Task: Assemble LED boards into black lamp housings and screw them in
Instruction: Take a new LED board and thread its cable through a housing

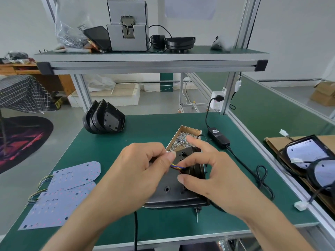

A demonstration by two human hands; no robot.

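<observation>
Both hands pinch coloured wires [176,166] above a black lamp housing [174,194].
Left hand [141,171] grips them; right hand [208,171] pinches nearby, centre frame, screw box [188,137] just behind.

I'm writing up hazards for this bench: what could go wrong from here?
The left hand pinches thin coloured wires at the black housing; a hard tug might strain them. The open screw box sits just behind the right hand, so a bump could spill it.
</observation>
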